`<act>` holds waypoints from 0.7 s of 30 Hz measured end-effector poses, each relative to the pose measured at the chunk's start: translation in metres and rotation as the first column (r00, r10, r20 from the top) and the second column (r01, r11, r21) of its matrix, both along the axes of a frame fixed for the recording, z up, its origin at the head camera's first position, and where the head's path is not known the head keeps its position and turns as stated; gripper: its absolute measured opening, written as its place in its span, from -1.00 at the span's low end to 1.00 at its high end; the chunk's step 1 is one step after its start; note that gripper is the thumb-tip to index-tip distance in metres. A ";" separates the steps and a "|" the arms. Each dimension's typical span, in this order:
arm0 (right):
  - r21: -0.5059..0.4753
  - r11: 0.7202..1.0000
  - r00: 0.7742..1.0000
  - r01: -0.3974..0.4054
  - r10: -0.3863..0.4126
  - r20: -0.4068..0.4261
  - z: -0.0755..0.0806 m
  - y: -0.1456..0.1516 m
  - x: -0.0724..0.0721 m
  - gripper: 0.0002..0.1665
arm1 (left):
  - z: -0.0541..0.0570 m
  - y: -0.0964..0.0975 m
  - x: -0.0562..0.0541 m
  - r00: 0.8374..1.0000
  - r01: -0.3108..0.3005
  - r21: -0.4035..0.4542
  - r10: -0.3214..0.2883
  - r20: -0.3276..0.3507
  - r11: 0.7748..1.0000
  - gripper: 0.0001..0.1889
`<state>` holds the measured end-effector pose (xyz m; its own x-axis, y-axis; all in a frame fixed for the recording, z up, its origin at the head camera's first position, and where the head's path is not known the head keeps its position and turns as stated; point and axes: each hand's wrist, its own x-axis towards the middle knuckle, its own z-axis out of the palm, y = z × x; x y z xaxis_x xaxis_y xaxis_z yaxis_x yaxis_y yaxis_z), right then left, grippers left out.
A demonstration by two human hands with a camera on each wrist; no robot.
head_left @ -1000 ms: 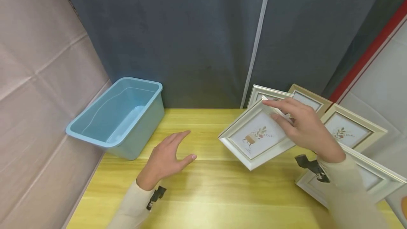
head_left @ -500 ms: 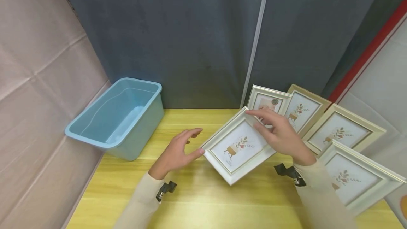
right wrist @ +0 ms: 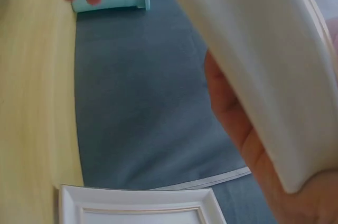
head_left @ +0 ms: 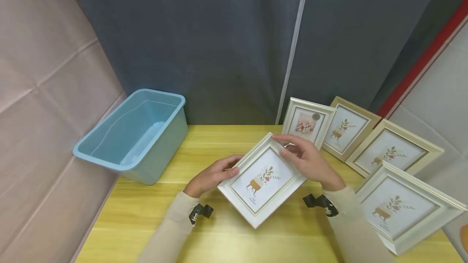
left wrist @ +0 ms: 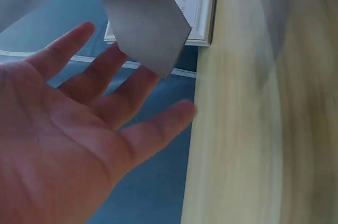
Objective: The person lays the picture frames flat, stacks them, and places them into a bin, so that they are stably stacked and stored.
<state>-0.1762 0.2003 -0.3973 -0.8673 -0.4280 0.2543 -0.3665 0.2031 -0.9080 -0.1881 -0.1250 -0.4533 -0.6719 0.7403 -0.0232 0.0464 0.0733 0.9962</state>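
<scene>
My right hand (head_left: 307, 159) holds a white picture frame (head_left: 265, 180) by its upper right edge, thumb on the front and fingers over the border. The frame is tilted over the table, its plant-pot print facing up. My left hand (head_left: 213, 173) is at its left edge, thumb on the front border and fingers behind. In the left wrist view, the left fingers (left wrist: 140, 89) are spread, with fingertips at a grey pointed panel (left wrist: 142, 20) behind the frame. In the right wrist view, the frame's pale edge (right wrist: 264, 60) crosses in front of the right hand.
A blue plastic tub (head_left: 157, 145) stands at the back left of the wooden table (head_left: 219, 238). Several frames stand at the right: a small white one (head_left: 290, 119), a tan one (head_left: 338, 155), a cream one (head_left: 435, 149) and a larger white one (head_left: 413, 230). A grey curtain (head_left: 201, 44) hangs behind.
The right hand has carried the frame left and toward the body, away from the standing frames. The left hand has moved right, from apart to gripping the frame's left edge.
</scene>
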 end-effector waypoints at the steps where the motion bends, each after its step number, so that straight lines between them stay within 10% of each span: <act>1: -0.004 1.000 1.000 -0.001 0.001 0.002 -0.002 0.000 0.000 -0.50 | -0.001 0.000 0.000 1.000 -0.002 -0.006 0.002 0.003 1.000 -0.34; 21: -0.020 0.995 0.991 0.100 -0.098 0.087 -0.039 -0.001 -0.015 -0.51 | -0.014 -0.012 0.009 0.977 -0.157 -0.083 0.143 -0.160 0.984 -0.38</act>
